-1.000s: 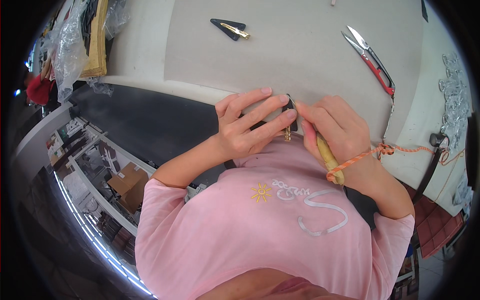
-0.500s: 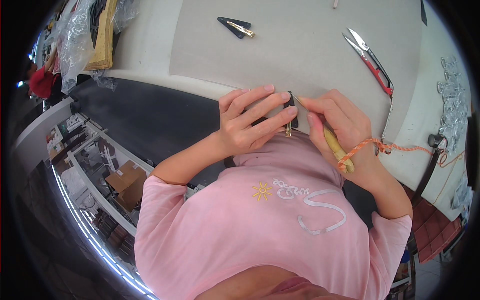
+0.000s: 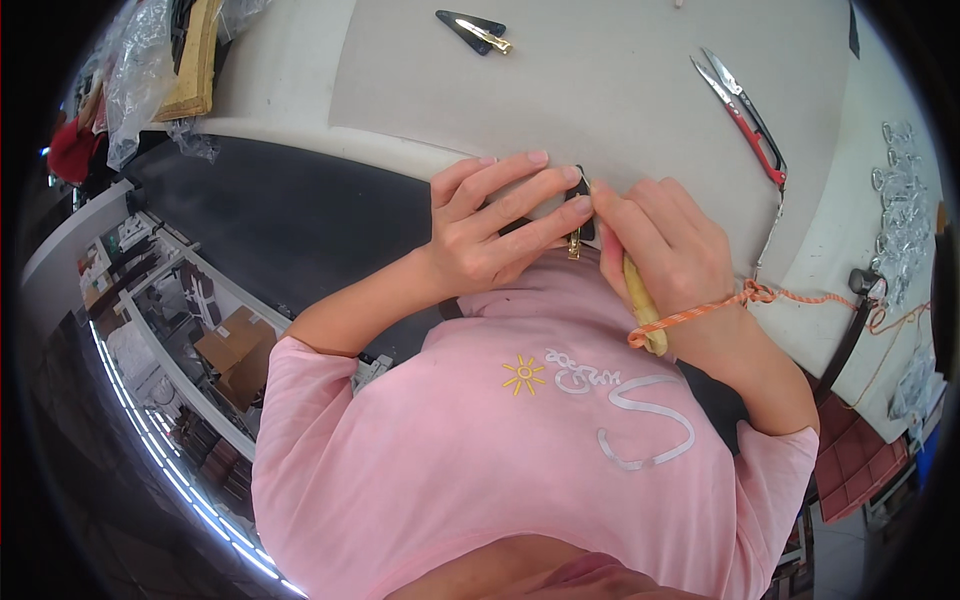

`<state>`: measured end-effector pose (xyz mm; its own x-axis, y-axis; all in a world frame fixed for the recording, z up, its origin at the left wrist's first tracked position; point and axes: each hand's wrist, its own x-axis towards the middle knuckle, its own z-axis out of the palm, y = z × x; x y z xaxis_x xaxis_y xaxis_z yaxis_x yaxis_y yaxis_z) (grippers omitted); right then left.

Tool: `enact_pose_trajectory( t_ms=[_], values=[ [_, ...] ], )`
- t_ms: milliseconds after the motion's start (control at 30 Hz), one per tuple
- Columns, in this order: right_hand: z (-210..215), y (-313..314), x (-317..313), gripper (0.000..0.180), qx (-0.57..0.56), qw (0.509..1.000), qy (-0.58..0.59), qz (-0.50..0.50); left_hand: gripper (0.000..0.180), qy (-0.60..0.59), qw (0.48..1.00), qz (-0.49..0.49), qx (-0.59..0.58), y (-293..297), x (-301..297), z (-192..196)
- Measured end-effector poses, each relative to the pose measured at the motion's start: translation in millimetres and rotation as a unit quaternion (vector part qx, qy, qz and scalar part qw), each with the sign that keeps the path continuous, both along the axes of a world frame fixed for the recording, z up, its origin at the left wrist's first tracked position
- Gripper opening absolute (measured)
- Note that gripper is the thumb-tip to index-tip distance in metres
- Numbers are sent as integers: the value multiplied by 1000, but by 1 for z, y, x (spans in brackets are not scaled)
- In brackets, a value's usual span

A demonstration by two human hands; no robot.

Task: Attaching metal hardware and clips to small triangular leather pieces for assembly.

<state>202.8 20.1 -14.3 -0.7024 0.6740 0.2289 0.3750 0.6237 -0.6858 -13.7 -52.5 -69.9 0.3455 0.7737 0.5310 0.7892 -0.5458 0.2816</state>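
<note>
Between the fingers of my left hand is a black triangular hair clip with a gold metal prong pointing toward me. My fingers cover much of it. My right hand is wrapped round the yellowish wooden handle of an awl, its fingertips against the clip's far end. The awl's tip is hidden or too fine to make out. An orange braided cord loops around the handle and my right wrist. Farther off, a similar black clip with a gold prong lies on the grey sheet.
Thread snips with red and black handles lie open-bladed on the grey sheet, tied to a string. Clear plastic pieces line the right side. A wooden board and plastic wrap sit far left. Someone in red is at the left edge.
My right hand has moved slightly left, closer to my left fingertips, and the awl's handle has swung left and more upright. My left hand still grips the hair clip.
</note>
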Motion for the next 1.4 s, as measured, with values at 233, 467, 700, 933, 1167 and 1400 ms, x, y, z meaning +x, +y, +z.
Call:
enact_pose_trajectory(
  t_ms=[233, 467, 700, 933, 1167, 1400],
  values=[
    [2, 9, 5, 22, -195, 974, 90, -66, 28, -19, 1000, 13, 16, 1, 5, 1],
    [9, 18, 3, 25, -155, 987, 39, -26, 28, -28, 999, 11, 39, 3, 3, -3],
    [4, 19, 3, 30, -151, 987, 41, -16, 25, -31, 999, 11, 43, 4, 3, -7],
    [1, 18, 2, 34, -84, 996, 28, 11, 26, -21, 998, 13, 65, 8, 3, -10],
    [5, 22, 7, 31, -135, 990, -15, 27, 28, -25, 999, 17, 45, 5, 2, -3],
    [13, 21, -3, 12, -411, 888, 171, -119, 31, -32, 999, 2, 19, 4, 1, 2]
  ],
)
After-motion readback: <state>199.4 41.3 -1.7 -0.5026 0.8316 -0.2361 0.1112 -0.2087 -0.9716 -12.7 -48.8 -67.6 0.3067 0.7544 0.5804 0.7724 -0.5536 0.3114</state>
